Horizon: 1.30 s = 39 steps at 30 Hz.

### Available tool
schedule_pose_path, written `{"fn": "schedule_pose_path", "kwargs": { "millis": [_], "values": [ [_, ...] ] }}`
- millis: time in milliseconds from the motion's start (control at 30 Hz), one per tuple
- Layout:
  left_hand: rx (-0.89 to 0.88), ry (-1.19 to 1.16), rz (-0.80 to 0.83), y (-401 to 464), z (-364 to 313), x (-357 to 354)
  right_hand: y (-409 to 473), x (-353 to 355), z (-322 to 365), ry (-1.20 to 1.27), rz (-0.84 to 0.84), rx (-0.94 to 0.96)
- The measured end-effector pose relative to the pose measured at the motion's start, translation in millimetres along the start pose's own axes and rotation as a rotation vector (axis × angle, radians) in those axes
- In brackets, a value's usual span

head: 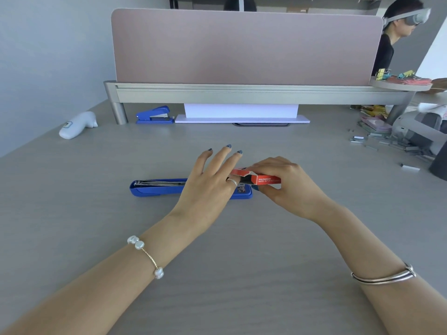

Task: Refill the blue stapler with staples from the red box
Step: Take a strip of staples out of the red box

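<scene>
A blue stapler (154, 188) lies flat and opened out on the grey desk, its metal staple channel facing up at the left end. My right hand (287, 187) holds the small red staple box (262, 179) just above the stapler's right end, with the box's flap open on the left side. My left hand (209, 187) hovers over the stapler's middle, fingers spread, thumb and forefinger at the box's open end. What those fingertips pinch is hidden.
A second blue stapler (154, 115) stands at the back under the partition shelf (242, 91). A white device (77, 124) lies at the back left. Loose staple strips (387, 143) are scattered at the right. Another person (396, 37) stands behind the partition.
</scene>
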<state>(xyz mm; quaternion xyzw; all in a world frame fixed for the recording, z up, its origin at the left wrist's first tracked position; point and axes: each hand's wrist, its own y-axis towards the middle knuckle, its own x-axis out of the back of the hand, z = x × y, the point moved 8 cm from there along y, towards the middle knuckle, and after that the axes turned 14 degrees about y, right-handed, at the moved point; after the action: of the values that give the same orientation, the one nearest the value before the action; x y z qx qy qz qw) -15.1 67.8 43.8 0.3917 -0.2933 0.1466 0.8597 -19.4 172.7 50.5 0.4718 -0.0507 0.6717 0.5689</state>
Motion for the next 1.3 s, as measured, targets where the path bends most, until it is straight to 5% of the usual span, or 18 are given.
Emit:
{"fn": "schedule_pose_path", "kwargs": {
  "millis": [467,833,967,1300],
  "values": [
    [0.034,-0.222,-0.156,1,22,13,0,3,-4,-0.003,-0.005,-0.024],
    [0.763,-1.145,0.057,-12,66,-8,-1,13,-14,0.124,-0.057,-0.118],
    [0.871,-1.212,0.052,-18,66,-16,0,7,-8,0.145,-0.023,-0.101],
    [0.695,-1.027,-0.015,-13,59,0,0,2,-2,0.379,-0.004,-0.149]
  ]
}}
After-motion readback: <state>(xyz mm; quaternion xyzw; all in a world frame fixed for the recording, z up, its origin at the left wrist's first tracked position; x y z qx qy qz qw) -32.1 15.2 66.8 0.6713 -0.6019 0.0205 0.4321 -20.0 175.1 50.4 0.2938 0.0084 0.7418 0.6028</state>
